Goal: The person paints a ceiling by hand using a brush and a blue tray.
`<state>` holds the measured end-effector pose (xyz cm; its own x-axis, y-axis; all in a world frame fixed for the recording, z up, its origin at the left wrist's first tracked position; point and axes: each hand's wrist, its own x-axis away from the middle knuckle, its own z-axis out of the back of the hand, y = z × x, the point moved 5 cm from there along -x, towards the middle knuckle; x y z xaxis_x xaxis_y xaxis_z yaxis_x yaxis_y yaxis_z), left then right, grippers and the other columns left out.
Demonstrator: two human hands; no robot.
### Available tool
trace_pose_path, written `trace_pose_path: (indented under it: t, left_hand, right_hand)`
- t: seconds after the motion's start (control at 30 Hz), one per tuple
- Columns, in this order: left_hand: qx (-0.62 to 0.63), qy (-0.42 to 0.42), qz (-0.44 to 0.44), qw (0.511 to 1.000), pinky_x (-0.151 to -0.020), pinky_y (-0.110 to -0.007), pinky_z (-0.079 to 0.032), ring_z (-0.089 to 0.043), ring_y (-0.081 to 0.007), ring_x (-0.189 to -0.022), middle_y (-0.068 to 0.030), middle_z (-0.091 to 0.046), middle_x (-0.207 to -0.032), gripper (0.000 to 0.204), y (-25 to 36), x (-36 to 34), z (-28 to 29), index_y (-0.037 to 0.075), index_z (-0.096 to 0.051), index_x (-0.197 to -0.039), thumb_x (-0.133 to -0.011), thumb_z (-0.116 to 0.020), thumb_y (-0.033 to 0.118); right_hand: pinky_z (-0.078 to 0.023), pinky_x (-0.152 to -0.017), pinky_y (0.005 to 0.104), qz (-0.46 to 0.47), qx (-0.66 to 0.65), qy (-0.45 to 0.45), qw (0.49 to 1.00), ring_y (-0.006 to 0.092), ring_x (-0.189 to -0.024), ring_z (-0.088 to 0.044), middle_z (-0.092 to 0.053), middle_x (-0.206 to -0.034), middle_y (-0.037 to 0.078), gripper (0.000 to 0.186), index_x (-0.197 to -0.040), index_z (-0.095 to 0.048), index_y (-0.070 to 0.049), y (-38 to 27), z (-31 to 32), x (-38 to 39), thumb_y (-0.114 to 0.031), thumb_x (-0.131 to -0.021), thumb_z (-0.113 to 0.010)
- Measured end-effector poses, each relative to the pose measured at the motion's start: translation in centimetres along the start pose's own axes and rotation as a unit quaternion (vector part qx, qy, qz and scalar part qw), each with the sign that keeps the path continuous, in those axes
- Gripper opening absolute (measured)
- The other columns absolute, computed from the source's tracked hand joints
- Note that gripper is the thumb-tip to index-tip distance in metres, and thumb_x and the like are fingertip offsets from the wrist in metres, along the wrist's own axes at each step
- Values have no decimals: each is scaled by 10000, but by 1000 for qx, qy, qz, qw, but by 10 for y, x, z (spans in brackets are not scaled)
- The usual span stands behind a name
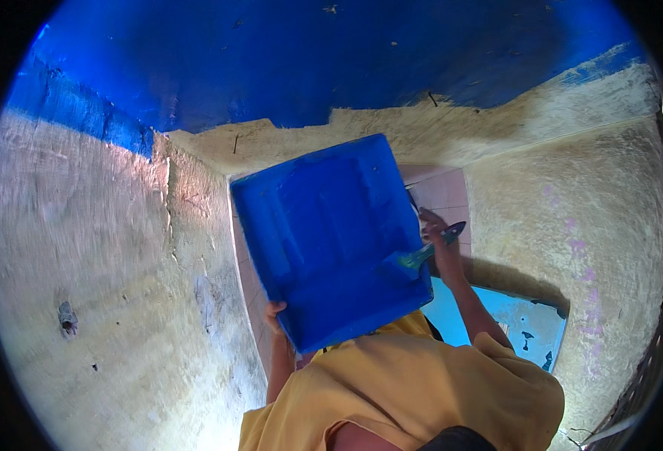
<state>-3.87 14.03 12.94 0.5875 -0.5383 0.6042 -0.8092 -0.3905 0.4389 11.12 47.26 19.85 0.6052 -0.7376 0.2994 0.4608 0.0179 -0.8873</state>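
A blue paint tray (324, 218), its inside coated with wet-looking blue paint, is held up tilted before my body. My left hand (275, 316) is closed on the tray's lower left edge, thumb over the rim; its other fingers are hidden behind. Beside the tray's right edge, my right hand (441, 242) closes around a paintbrush (422, 258) with a dark-tipped, greenish handle. The paint-covered bristles are over the tray's lower right part; I cannot tell whether they touch it.
The far wall (346, 60) is blue above a ragged line and bare off-white below. Rough, stained walls stand left (106, 248) and right (572, 210). Pinkish tiles (444, 188) cover the floor. A light-blue chipped panel (527, 323) lies at lower right. Small nails (235, 143) stick out of the wall.
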Motion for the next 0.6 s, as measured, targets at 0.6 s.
trace_pose_path:
  t: [0.6]
  left_hand:
    - [-124,93,-62,986,-879,-378,-458,-541,-293,-987,-142,-553,-1089,635,2,-3,20,-29,-465,-1205,-623,-558,206]
  right_hand:
    - [-306,-1044,381,-141,56,-199,968,319,-1277,-365,-404,-1357,227,844,-1348,-367,20,16,-40,-3,-620,-823,-533]
